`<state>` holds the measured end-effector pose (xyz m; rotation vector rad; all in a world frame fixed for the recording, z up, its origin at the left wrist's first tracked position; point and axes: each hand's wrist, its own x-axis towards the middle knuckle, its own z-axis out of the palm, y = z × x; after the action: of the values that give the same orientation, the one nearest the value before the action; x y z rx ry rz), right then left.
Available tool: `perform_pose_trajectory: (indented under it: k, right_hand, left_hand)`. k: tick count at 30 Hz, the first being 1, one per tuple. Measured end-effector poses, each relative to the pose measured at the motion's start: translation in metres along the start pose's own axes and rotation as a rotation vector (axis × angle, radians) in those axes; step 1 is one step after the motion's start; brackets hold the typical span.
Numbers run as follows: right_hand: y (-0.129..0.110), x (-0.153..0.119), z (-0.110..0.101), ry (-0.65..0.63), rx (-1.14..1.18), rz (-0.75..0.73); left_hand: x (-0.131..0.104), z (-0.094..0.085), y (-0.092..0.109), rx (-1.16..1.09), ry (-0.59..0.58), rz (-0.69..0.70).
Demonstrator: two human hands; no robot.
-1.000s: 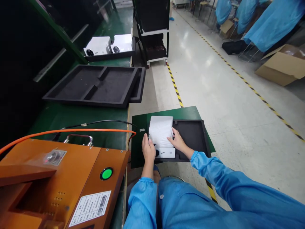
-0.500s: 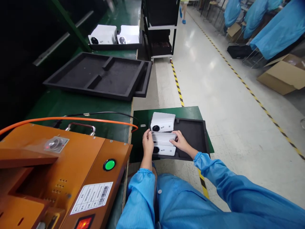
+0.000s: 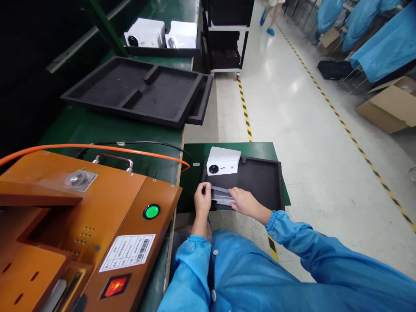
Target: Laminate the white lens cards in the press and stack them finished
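Between my two hands is a stack of phone back covers [image 3: 222, 196], seen nearly edge-on and tilted. My left hand [image 3: 203, 200] pinches its left end with thumb and fingers. At the right end, my right hand [image 3: 244, 201] grips the stack, fingers on top. A second stack of white phone back covers [image 3: 224, 161], each with a round black camera ring, leans in the black tray [image 3: 260, 180] just beyond my hands. The held stack is over the near part of this tray.
An orange machine [image 3: 130, 208] with a green button [image 3: 151, 211] stands at my left. Black trays [image 3: 107, 89] lie on the green bench, with more white covers [image 3: 146, 32] behind. Beyond are a black rack [image 3: 227, 28], a walking person's legs [image 3: 271, 17] and a cardboard box [image 3: 390, 104].
The near stack has been lifted and tipped, so its edges now face me instead of its white faces. My hands still grip its ends. The view has shifted slightly.
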<state>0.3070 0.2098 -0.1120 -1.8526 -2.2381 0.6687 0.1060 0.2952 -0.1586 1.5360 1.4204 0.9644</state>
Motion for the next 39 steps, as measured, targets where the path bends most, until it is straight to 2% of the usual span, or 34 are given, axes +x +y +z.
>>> perform_pose_trajectory:
  k: [4, 10, 14, 16, 21, 25, 31, 34, 39]
  right_hand:
    - [-0.007, 0.005, 0.006, 0.005, -0.055, 0.019]
    - [0.011, 0.013, 0.014, 0.008, -0.052, -0.024]
    - [0.021, 0.018, 0.016, 0.014, -0.044, -0.046]
    - [0.031, 0.027, 0.008, 0.024, -0.051, -0.052]
    - [0.062, 0.066, -0.025, 0.045, -0.081, -0.081]
    - [0.070, 0.082, -0.036, 0.064, -0.113, -0.093]
    - [0.069, 0.089, -0.033, 0.114, -0.158, -0.058]
    - [0.072, 0.092, -0.033, 0.132, -0.157, -0.063]
    - [0.079, 0.090, -0.026, 0.182, -0.139, -0.051]
  left_hand:
    - [-0.006, -0.002, 0.000, -0.016, -0.018, 0.051]
    - [-0.007, 0.002, 0.002, -0.031, 0.025, 0.027]
    - [0.006, 0.009, 0.007, -0.067, 0.078, 0.010]
    - [0.016, 0.015, 0.011, -0.088, 0.089, 0.010]
    - [0.039, 0.035, 0.022, -0.125, 0.126, -0.001]
    - [0.048, 0.045, 0.024, -0.159, 0.183, -0.082]
    - [0.072, 0.038, 0.012, -0.266, 0.066, -0.192]
    - [0.079, 0.036, 0.009, -0.282, 0.052, -0.209]
    - [0.086, 0.043, 0.020, -0.299, 0.022, -0.165]
